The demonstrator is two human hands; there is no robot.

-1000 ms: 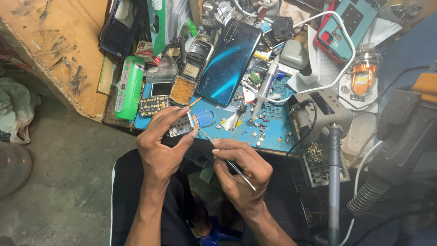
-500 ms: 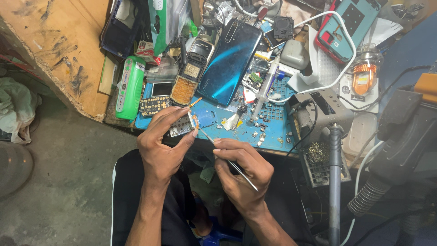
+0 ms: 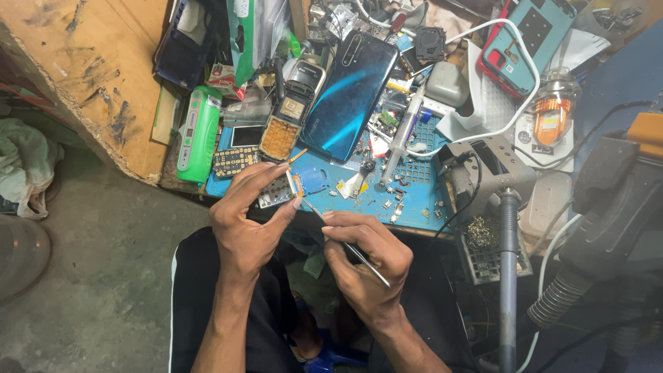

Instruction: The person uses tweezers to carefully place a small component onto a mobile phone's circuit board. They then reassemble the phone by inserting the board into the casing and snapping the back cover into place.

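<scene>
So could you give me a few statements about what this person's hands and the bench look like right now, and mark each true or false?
1. The left hand holds a small circuit board. True.
2. The right hand holds a hammer. False: it holds thin tweezers.
3. A blue smartphone lies on the bench. True.
4. The green device sits right of the blue work mat. False: it sits left.

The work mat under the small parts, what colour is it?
Blue work mat, best seen in the head view.
</scene>
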